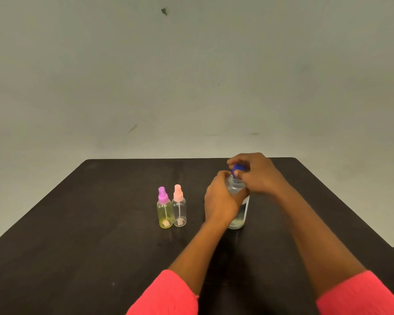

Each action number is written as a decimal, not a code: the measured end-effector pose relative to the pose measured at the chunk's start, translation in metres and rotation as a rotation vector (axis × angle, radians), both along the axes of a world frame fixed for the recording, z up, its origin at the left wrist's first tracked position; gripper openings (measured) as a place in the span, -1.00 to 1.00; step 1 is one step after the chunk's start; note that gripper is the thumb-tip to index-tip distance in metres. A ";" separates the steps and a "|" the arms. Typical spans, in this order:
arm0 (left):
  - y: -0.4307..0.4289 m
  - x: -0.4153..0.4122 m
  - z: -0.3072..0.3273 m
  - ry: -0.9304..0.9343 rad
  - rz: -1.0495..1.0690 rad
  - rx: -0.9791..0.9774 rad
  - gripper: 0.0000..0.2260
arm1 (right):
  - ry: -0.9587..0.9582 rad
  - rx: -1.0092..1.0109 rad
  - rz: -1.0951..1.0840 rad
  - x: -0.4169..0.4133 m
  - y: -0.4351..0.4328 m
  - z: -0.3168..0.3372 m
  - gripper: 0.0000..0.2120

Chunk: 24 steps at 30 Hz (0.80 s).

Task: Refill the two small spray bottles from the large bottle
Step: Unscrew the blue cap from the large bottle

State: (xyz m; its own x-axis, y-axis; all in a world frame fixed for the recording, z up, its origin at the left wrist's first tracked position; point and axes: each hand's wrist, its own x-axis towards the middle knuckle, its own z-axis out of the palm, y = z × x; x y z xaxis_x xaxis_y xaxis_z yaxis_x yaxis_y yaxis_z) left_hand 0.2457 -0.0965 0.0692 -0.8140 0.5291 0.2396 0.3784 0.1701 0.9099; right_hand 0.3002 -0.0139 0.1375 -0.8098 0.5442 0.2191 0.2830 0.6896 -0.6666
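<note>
A large clear bottle (239,214) stands upright on the dark table (100,223), right of centre. My left hand (221,198) grips its body from the left and hides most of it. My right hand (255,176) pinches the blue cap (238,168) on the bottle's neck. To the left stand two small spray bottles side by side: a yellow-tinted one with a purple sprayer (164,210) and a clear one with a pink sprayer (179,208). Both are upright with their spray heads on.
The table's far edge runs just behind the large bottle, against a plain pale wall (191,76). Its right edge slants down toward the lower right. Pink sleeves (166,294) cover both forearms at the bottom of the view.
</note>
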 end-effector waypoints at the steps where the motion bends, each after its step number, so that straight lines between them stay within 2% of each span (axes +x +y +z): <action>1: 0.000 0.000 -0.001 0.002 0.002 0.001 -0.53 | -0.012 -0.089 0.068 0.002 0.002 0.003 -0.55; 2: 0.001 0.000 -0.003 0.003 0.008 0.001 -0.51 | -0.023 -0.140 0.108 0.002 0.003 0.005 -0.49; 4: 0.003 0.000 -0.006 -0.002 0.017 0.005 -0.49 | -0.043 -0.099 0.108 0.000 0.003 0.006 -0.50; 9: 0.005 -0.003 -0.010 -0.009 0.043 0.002 -0.60 | -0.246 0.378 -0.048 -0.005 -0.001 0.007 -0.67; 12: 0.002 -0.001 -0.006 0.034 0.054 0.014 -0.58 | -0.277 0.361 0.064 -0.004 -0.001 0.013 -0.84; 16: -0.001 0.001 -0.001 0.067 0.054 0.006 -0.51 | -0.346 0.249 0.204 -0.001 -0.003 0.025 -0.61; 18: 0.000 0.002 -0.001 0.059 0.057 -0.002 -0.51 | -0.336 0.246 0.178 -0.002 -0.003 0.025 -0.61; 21: 0.001 0.003 -0.001 0.043 0.058 -0.006 -0.53 | -0.385 0.417 0.034 -0.005 -0.003 0.019 -0.61; 24: 0.001 0.002 -0.001 0.063 0.055 0.003 -0.52 | -0.383 0.470 0.016 -0.006 -0.002 0.016 -0.75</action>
State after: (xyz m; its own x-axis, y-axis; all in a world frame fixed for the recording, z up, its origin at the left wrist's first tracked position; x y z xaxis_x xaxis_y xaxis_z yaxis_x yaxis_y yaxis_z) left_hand 0.2477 -0.0957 0.0680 -0.8253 0.4830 0.2927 0.4248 0.1893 0.8853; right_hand 0.2946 -0.0154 0.1538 -0.8857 0.4472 0.1245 0.4300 0.8915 -0.1428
